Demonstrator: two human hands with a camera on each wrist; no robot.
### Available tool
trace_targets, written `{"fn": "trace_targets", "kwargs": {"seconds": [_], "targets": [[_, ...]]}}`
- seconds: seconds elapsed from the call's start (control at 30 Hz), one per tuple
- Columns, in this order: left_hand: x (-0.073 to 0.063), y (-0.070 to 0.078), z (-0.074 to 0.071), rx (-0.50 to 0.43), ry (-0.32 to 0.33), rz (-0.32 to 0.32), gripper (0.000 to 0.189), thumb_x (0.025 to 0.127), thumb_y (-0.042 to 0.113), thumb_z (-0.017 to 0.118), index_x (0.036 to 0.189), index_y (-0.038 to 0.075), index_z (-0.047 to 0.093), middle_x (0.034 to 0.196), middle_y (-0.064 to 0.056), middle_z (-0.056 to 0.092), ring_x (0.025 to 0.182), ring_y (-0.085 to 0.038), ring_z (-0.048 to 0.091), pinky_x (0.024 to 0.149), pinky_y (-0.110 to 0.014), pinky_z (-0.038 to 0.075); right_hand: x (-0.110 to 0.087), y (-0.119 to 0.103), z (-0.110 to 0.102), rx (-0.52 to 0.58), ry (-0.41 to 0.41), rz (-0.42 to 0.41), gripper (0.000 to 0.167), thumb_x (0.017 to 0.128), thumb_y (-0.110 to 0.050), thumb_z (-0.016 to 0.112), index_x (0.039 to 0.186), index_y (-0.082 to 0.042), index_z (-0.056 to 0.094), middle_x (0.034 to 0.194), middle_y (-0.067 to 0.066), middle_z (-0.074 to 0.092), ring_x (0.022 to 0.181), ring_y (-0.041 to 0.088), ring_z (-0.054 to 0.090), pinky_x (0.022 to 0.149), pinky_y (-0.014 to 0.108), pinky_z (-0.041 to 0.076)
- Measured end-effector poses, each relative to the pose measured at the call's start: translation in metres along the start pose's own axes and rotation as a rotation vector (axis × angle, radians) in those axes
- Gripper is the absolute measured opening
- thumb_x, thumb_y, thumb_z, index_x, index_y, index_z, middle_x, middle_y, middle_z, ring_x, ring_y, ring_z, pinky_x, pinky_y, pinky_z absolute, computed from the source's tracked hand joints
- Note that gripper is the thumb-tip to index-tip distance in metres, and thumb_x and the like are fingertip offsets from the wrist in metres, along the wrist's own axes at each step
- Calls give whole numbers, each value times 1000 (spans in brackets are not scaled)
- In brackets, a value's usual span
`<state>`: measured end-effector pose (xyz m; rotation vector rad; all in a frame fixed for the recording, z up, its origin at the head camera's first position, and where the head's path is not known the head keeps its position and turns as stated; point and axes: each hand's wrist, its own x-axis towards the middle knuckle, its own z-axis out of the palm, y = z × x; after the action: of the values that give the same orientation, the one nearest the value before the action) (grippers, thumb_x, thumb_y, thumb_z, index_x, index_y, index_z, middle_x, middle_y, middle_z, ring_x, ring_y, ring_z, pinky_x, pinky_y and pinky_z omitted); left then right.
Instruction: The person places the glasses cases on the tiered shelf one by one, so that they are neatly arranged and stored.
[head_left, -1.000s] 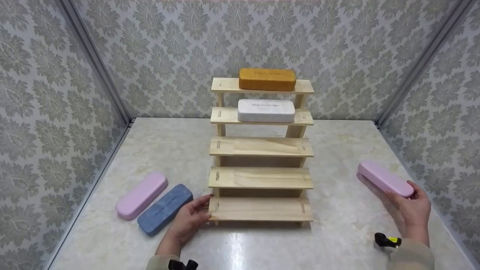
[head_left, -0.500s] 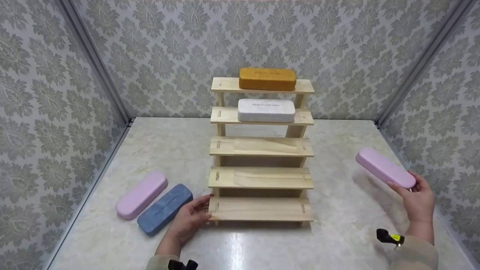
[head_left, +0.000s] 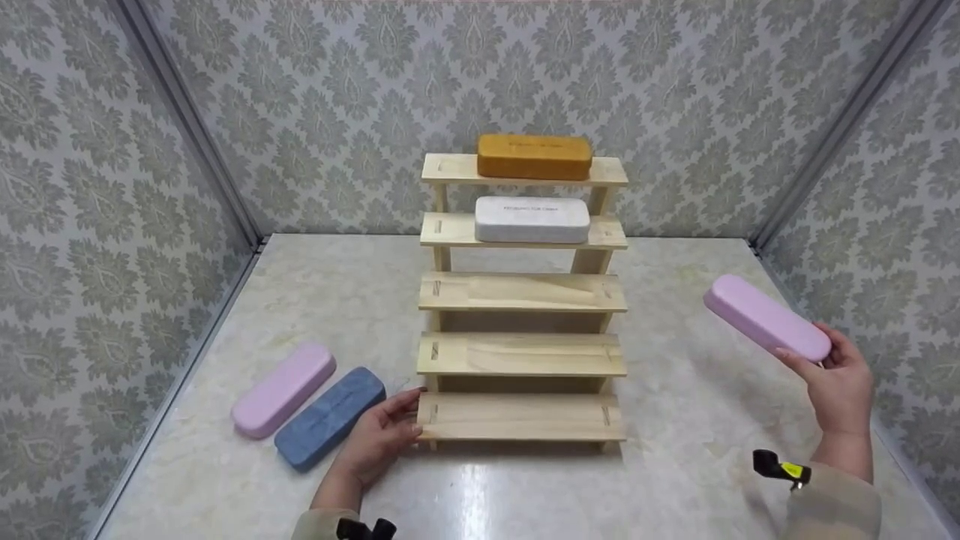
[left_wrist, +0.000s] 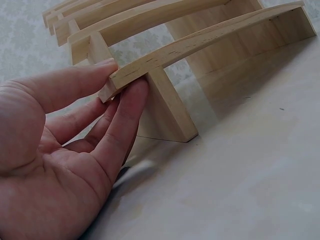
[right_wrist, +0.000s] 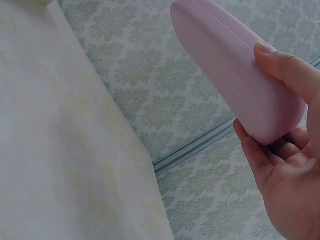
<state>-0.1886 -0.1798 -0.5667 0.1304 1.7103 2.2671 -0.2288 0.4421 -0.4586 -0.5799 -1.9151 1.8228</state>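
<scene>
Grip of right hand (head_left: 841,386), right of the head frame: thumb and fingers round near end of pink case (head_left: 766,319), clear of tabletop (head_left: 675,465), far end toward upper left. Left hand (head_left: 379,441), lower centre-left: narrow pinch on left end of bottom shelf (head_left: 521,418) of wooden rack (head_left: 521,292), thumb above, fingers below. Orange case (head_left: 534,157) on top shelf (head_left: 450,166), upper centre. White case (head_left: 532,220) one shelf down, dark lettering on top. Blue case (head_left: 330,418) and second pink case (head_left: 283,390) just beside each other on tabletop, lower left.
</scene>
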Motion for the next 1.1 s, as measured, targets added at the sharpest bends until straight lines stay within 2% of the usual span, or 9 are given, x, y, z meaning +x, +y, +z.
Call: {"fn": "trace_targets", "kwargs": {"seconds": [0.1, 0.23, 0.6, 0.77, 0.93, 1.1], "targets": [[0, 1, 0, -1, -4, 4, 75, 89, -8, 66, 155, -12, 30, 128, -6, 58, 115, -15, 62, 94, -24, 58, -4, -6, 2, 65, -33, -28, 73, 77, 3, 86, 143, -14, 59, 114, -18, 62, 107, 1, 57, 77, 3, 52], [0, 2, 1, -7, -11, 2, 76, 89, -9, 65, 155, -13, 28, 128, -4, 57, 114, -14, 61, 93, -24, 57, -9, -14, 6, 120, -68, -51, 71, 77, 8, 84, 141, -13, 60, 112, -18, 64, 103, -1, 59, 76, 5, 54], [0, 2, 0, -11, 6, -16, 76, 88, -9, 65, 155, -12, 29, 129, -7, 58, 115, -15, 62, 93, -24, 58, -18, -29, 24, 194, -151, -165, 63, 79, 19, 75, 136, -6, 63, 115, -8, 68, 104, 4, 64, 78, 10, 57], [0, 2, 0, -8, -1, -9, 76, 87, -9, 65, 155, -12, 29, 129, -6, 58, 115, -15, 63, 94, -24, 58, -23, -35, 32, 191, -175, -217, 62, 79, 20, 75, 135, -3, 64, 114, -6, 69, 104, 5, 65, 79, 10, 58], [0, 2, 0, -4, -2, -4, 76, 88, -9, 65, 155, -12, 30, 129, -6, 59, 115, -15, 63, 94, -24, 58, -26, -43, 41, 220, -234, -263, 64, 79, 22, 73, 139, 4, 58, 116, -3, 68, 105, 8, 64, 79, 12, 59], [-1, 0, -1, -1, -18, 14, 76, 88, -9, 65, 154, -13, 28, 127, -3, 59, 113, -13, 64, 93, -23, 58, -30, -48, 51, 243, -312, -303, 64, 79, 24, 71, 139, 6, 58, 117, -2, 69, 105, 9, 65, 78, 15, 60]]}}
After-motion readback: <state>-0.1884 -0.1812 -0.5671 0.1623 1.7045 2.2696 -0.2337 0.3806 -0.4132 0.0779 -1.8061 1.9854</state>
